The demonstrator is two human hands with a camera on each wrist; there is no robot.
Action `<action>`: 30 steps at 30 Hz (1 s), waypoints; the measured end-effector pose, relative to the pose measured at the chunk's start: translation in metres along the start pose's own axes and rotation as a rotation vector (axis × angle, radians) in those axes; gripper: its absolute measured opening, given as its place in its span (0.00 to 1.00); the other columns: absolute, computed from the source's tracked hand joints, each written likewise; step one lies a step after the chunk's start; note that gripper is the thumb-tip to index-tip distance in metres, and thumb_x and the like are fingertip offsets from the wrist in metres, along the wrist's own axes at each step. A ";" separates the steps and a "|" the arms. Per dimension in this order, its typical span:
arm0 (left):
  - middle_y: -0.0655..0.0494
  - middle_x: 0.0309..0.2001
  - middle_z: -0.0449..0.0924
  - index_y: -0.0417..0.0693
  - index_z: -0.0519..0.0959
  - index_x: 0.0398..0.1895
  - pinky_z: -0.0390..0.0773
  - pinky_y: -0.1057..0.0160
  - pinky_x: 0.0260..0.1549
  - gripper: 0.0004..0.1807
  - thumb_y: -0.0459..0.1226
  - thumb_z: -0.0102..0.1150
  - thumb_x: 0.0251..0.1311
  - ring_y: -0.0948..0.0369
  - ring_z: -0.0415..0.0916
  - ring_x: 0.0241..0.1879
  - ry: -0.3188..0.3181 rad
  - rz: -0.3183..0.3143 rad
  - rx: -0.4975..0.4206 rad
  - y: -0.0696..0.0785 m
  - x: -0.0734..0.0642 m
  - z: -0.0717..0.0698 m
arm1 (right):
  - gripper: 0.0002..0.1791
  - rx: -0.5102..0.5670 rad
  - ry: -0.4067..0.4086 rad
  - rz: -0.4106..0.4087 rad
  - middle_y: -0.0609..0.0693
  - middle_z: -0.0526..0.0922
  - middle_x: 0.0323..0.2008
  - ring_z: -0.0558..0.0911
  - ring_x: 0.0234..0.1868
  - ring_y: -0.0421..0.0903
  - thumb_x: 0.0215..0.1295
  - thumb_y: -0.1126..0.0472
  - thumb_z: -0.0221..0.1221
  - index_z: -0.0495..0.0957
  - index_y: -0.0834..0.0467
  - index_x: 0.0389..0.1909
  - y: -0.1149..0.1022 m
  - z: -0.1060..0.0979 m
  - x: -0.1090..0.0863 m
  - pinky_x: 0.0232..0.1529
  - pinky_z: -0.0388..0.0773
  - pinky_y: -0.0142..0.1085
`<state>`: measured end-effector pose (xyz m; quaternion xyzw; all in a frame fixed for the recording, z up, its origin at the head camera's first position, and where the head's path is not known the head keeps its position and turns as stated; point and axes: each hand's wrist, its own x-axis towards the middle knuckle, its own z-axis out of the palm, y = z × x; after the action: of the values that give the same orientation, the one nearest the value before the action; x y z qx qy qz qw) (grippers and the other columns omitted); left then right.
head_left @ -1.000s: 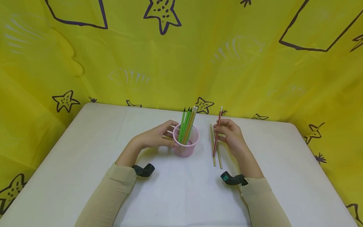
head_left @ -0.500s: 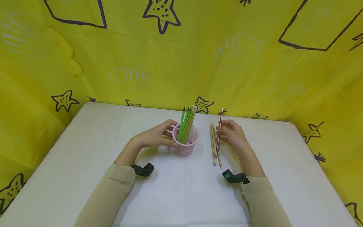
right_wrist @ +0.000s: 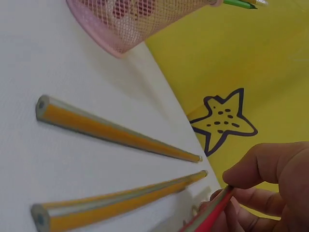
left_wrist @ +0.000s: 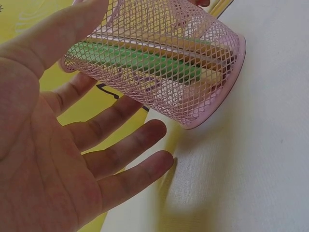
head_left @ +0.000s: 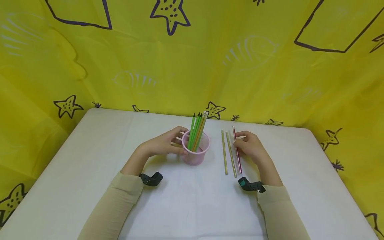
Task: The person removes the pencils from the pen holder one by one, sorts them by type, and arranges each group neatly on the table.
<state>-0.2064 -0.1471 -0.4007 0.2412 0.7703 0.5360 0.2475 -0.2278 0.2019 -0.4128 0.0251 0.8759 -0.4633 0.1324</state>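
Note:
In the head view a pink mesh pencil cup (head_left: 193, 158) stands upright on the white table. Green pencils (head_left: 195, 131) with dark tips and yellow pencils (head_left: 201, 128) lean together inside it. My left hand (head_left: 163, 143) holds the cup at its left side, thumb in front and index finger behind near the rim; its other fingers spread out below in the left wrist view. On the right, my right hand (head_left: 250, 146) pinches a red pencil (head_left: 238, 160) between thumb and fingers, low over the table. Two yellow pencils, one (head_left: 224, 152) left of the other (head_left: 231, 154), lie beside it.
The white table (head_left: 180, 206) has its far edge against a yellow curtain (head_left: 186, 66) printed with stars and shells. Dark wrist cameras (head_left: 152, 179) sit on both wrists, the right camera (head_left: 251, 185) close to the near ends of the pencils.
My right hand has moved right and tipped the red pencil down from a raised, slanted position to alongside the yellow pencils. My left hand and the cup have stayed put.

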 end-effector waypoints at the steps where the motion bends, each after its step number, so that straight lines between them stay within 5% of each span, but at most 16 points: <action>1: 0.48 0.67 0.68 0.57 0.61 0.67 0.74 0.47 0.61 0.37 0.37 0.70 0.59 0.47 0.71 0.65 -0.001 -0.001 0.001 0.000 0.000 0.000 | 0.27 -0.022 -0.005 0.006 0.60 0.79 0.39 0.78 0.29 0.45 0.65 0.63 0.58 0.68 0.65 0.64 0.001 0.000 0.000 0.31 0.80 0.32; 15: 0.48 0.67 0.68 0.56 0.61 0.67 0.74 0.47 0.62 0.36 0.36 0.70 0.59 0.47 0.70 0.66 -0.002 -0.003 -0.004 0.002 -0.001 0.002 | 0.28 -0.046 -0.110 0.038 0.58 0.81 0.35 0.79 0.25 0.43 0.65 0.66 0.61 0.67 0.64 0.65 0.000 0.003 -0.004 0.30 0.83 0.32; 23: 0.48 0.67 0.68 0.55 0.61 0.67 0.74 0.48 0.62 0.36 0.35 0.70 0.59 0.47 0.71 0.65 -0.004 0.012 -0.001 0.003 -0.001 0.000 | 0.24 -0.012 -0.047 -0.133 0.61 0.80 0.37 0.81 0.27 0.51 0.66 0.64 0.61 0.71 0.62 0.62 -0.016 0.005 -0.008 0.32 0.84 0.37; 30: 0.46 0.67 0.68 0.53 0.60 0.67 0.74 0.48 0.62 0.36 0.35 0.69 0.59 0.46 0.71 0.65 -0.013 0.020 -0.012 0.001 0.000 0.001 | 0.21 0.109 -0.114 -0.272 0.59 0.77 0.39 0.81 0.34 0.55 0.69 0.60 0.61 0.74 0.61 0.60 -0.040 0.020 -0.019 0.36 0.86 0.40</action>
<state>-0.2058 -0.1464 -0.3999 0.2510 0.7630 0.5414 0.2485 -0.2120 0.1646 -0.3865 -0.1130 0.8360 -0.5243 0.1163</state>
